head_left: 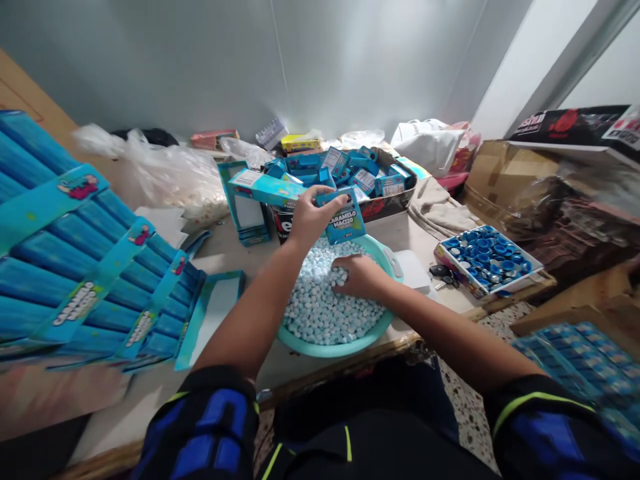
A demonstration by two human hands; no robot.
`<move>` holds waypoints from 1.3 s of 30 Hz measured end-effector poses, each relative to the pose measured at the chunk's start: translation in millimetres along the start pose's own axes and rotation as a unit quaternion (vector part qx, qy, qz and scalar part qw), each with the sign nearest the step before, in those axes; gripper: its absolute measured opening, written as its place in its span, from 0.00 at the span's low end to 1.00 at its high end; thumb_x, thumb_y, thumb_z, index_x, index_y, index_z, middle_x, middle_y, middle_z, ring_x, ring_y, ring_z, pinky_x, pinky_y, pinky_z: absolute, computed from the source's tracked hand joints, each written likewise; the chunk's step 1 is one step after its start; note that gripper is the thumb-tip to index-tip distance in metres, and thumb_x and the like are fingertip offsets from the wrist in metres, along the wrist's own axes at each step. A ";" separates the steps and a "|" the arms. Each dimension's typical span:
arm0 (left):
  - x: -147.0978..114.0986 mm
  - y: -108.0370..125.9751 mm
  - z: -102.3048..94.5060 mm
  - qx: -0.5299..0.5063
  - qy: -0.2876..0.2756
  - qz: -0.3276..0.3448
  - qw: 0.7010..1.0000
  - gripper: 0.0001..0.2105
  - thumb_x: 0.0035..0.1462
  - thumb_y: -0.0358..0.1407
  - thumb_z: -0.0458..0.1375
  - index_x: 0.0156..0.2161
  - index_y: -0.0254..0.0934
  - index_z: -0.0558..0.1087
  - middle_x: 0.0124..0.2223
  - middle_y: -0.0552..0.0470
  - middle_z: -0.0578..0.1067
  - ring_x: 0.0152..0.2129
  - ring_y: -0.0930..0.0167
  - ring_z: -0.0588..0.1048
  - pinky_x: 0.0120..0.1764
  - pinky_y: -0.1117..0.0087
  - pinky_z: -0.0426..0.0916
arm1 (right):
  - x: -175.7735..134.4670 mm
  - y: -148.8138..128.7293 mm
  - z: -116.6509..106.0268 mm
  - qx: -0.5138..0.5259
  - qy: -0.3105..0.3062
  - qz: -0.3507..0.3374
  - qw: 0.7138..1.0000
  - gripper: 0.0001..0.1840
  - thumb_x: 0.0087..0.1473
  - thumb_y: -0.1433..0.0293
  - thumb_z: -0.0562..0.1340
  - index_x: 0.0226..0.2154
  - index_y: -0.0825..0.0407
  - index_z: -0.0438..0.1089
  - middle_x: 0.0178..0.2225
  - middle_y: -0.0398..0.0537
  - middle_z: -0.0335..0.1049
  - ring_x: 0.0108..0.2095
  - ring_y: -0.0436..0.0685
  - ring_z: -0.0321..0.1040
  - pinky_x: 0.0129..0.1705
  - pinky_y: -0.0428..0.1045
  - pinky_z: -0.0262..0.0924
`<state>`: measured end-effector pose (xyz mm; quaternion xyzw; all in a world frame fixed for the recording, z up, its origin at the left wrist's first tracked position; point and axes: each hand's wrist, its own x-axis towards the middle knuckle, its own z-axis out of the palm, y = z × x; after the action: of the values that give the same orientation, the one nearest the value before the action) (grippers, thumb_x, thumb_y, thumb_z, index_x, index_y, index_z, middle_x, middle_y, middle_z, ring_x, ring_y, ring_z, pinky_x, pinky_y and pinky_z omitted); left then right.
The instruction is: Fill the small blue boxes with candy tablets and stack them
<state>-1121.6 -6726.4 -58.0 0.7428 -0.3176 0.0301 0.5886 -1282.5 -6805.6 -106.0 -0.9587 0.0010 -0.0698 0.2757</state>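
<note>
My left hand grips a small blue candy box by its top edge, holding it upright over the far side of a turquoise basin. Small white and pale blue candies fill the basin. My right hand is dug into them with curled fingers, and several candies show at its fingertips. Just behind the basin, a carton holds many small blue boxes in a loose heap. An open blue display box stands to the left of it.
Blue display boxes are stacked high at the left. On the right lie a tray of blue caps, keys and a grey cloth. Plastic bags sit along the back wall. Cardboard boxes stand farther right.
</note>
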 end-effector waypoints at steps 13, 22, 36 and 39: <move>-1.6 -32.8 -22.8 0.035 -0.250 0.122 0.960 0.23 0.49 0.40 0.68 0.51 0.36 0.79 0.53 0.43 0.81 0.54 0.57 0.79 0.59 0.56 0.73 | 15.8 -14.2 -27.8 0.343 0.222 0.019 0.913 0.07 0.46 0.65 0.69 0.28 0.50 0.76 0.23 0.39 0.72 0.25 0.49 0.66 0.29 0.47 0.60; -20.4 -17.2 -13.5 -0.016 -0.345 0.169 0.923 0.17 0.53 0.37 0.67 0.48 0.37 0.84 0.49 0.46 0.85 0.48 0.59 0.82 0.54 0.60 0.74 | 62.4 -26.0 -56.4 0.554 0.331 0.040 0.762 0.09 0.48 0.66 0.67 0.28 0.48 0.65 0.22 0.36 0.65 0.17 0.45 0.58 0.16 0.44 0.45; -25.9 1.1 -2.3 0.017 -0.407 0.060 0.911 0.11 0.48 0.40 0.70 0.34 0.35 0.83 0.33 0.52 0.80 0.35 0.64 0.78 0.42 0.65 0.68 | 64.3 -8.7 -32.4 0.552 0.384 0.095 0.734 0.09 0.54 0.67 0.64 0.30 0.48 0.62 0.25 0.37 0.63 0.20 0.44 0.58 0.18 0.43 0.51; -25.6 2.2 1.2 0.023 -0.401 0.055 0.914 0.08 0.46 0.38 0.70 0.28 0.34 0.80 0.26 0.55 0.75 0.29 0.67 0.73 0.36 0.66 0.65 | 62.9 1.4 -28.2 0.515 0.383 0.079 0.763 0.11 0.58 0.61 0.64 0.33 0.48 0.62 0.29 0.38 0.63 0.23 0.45 0.63 0.22 0.44 0.58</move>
<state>-1143.5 -6716.6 -67.2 0.6871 -0.5667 -0.2301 0.3921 -1223.9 -6824.2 -74.7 -0.5623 0.1456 -0.3988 0.7096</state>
